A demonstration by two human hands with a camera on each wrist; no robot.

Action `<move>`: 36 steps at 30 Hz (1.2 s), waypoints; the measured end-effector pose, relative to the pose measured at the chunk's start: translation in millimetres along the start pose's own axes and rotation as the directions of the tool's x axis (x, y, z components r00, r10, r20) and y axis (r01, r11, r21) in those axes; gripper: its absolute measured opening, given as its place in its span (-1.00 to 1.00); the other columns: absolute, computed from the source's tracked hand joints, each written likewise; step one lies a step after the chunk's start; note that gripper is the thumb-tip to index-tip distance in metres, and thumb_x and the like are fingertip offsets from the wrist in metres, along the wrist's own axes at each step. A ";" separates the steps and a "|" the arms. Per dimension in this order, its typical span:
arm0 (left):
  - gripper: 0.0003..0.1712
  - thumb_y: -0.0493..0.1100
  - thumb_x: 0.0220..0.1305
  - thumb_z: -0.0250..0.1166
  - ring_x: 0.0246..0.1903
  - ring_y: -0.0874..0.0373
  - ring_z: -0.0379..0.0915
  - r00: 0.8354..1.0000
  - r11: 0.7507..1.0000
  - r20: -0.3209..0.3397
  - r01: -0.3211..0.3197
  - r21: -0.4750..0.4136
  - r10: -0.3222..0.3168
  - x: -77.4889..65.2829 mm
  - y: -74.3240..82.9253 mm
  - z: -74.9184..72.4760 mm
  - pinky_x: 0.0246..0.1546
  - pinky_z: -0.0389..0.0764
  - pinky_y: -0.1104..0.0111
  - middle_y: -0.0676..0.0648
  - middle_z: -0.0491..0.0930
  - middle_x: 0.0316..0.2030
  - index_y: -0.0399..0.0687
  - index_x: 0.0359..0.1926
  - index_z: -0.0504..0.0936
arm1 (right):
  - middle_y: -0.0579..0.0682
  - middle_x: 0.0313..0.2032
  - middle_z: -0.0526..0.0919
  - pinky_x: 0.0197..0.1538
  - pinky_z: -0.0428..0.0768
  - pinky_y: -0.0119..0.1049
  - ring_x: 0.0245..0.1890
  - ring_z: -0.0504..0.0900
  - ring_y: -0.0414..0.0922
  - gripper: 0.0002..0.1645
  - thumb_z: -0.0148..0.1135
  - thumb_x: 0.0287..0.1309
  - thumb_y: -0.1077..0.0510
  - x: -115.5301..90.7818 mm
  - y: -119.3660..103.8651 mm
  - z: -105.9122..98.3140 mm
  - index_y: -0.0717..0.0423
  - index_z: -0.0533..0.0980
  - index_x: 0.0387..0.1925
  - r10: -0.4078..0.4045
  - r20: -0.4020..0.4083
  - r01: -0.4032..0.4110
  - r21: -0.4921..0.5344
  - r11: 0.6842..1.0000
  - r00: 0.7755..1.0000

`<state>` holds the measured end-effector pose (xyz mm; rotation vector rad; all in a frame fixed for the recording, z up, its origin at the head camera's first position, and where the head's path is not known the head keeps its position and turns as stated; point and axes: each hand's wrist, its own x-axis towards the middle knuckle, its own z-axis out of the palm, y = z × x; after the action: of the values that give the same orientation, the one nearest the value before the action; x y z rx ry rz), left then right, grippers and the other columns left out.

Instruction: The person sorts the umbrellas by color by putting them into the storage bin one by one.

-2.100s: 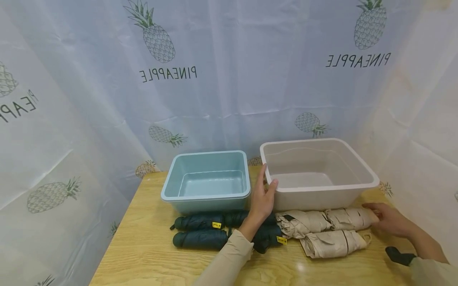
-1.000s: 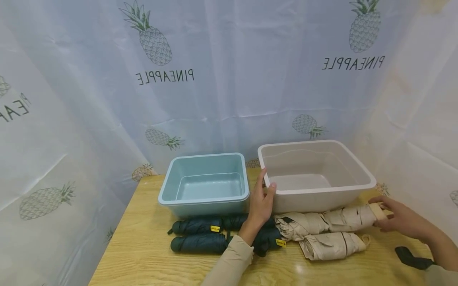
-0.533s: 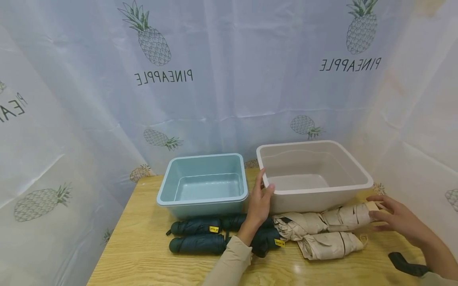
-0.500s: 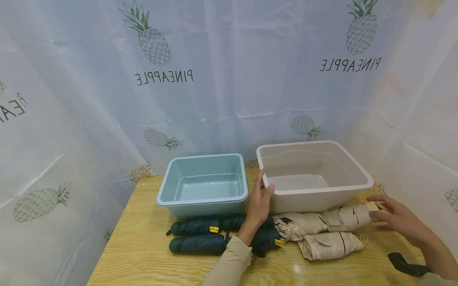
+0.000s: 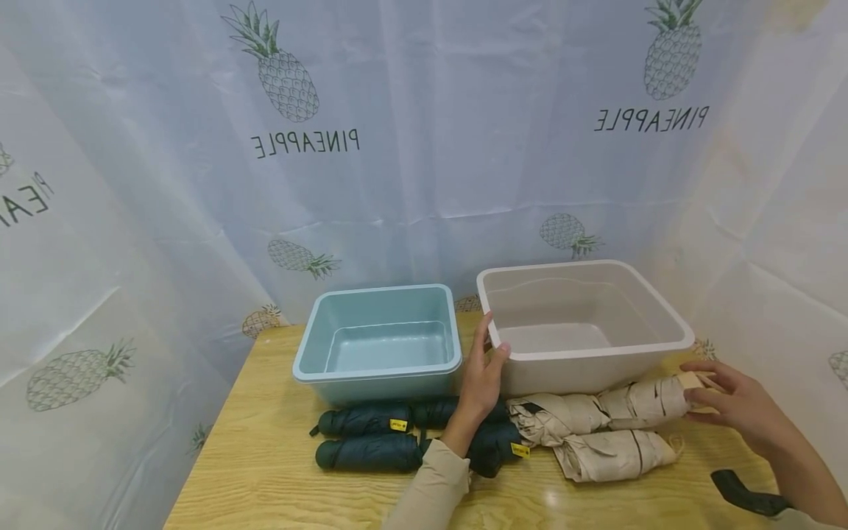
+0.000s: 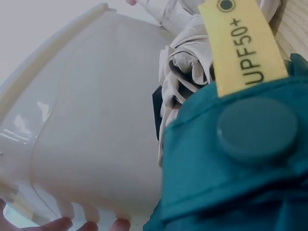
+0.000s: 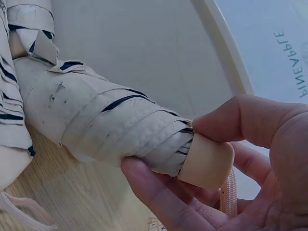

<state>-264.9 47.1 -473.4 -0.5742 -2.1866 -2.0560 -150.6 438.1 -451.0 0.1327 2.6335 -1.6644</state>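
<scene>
My right hand (image 5: 745, 405) pinches the end of a rolled beige umbrella (image 5: 645, 402) that lies along the front of the beige tub (image 5: 596, 364). In the right wrist view, thumb and fingers sit around that umbrella's pale handle (image 7: 207, 161), with a strap loop beside it. My left hand (image 5: 482, 375) rests on the tub's left front corner, its fingers fairly straight along the side and the thumb at the rim. Fingertips (image 6: 89, 226) touch the tub wall in the left wrist view. Two more beige umbrellas, one in front (image 5: 616, 455) and one to the left (image 5: 556, 416), lie close by.
A light blue tub (image 5: 377, 379) stands to the left. Several dark folded umbrellas (image 5: 367, 452) with yellow tags lie before it, partly behind my left forearm. A pineapple-print curtain (image 5: 424, 169) surrounds the wooden table (image 5: 265, 471). A black strap-like piece (image 5: 748, 495) shows by my right wrist.
Since the earliest frame, my right hand has moved a little around the beige umbrella's end. The left hand has kept its place on the tub. The head view has shifted slightly.
</scene>
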 end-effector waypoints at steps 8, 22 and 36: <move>-0.30 0.17 0.49 0.07 0.37 -0.05 0.37 1.000 1.000 0.002 -0.001 -0.008 0.001 -0.6 -0.5 -1.8 0.15 0.55 -0.03 -0.06 0.38 0.43 0.62 0.56 0.07 | -0.30 0.49 0.04 -0.12 0.76 -0.28 0.53 0.22 -0.13 -0.43 0.17 0.46 0.19 -3.6 -11.2 6.2 -0.37 0.39 0.37 -0.035 -0.019 0.034 -0.041 0.999 0.999; -0.27 0.17 0.50 0.07 0.37 -0.02 0.36 1.000 1.000 0.017 0.015 -0.009 -0.014 0.3 -1.8 -5.0 0.19 0.53 -0.06 -0.01 0.37 0.44 0.52 0.59 0.06 | -0.45 0.30 0.28 -0.29 0.74 -0.30 -0.11 0.56 -0.65 -0.46 0.22 0.36 0.36 -10.4 -45.9 -0.2 -0.05 0.46 0.30 -0.212 -0.085 0.200 -0.139 0.970 0.974; -0.30 0.15 0.50 0.08 0.36 0.00 0.37 1.000 1.000 0.024 0.006 -0.026 -0.005 0.9 -2.3 -2.4 0.18 0.55 -0.03 0.02 0.38 0.43 0.70 0.54 0.05 | -0.42 0.11 0.57 -0.28 0.74 -0.26 -0.07 0.69 -0.43 -0.37 0.07 0.33 0.56 -11.9 -75.7 -12.6 0.09 0.42 0.34 -0.359 0.041 0.358 0.038 0.933 0.932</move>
<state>-267.0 44.8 -475.1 -0.5999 -2.1794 -2.0947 -144.8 416.4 -376.7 -0.4086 2.7227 -1.7737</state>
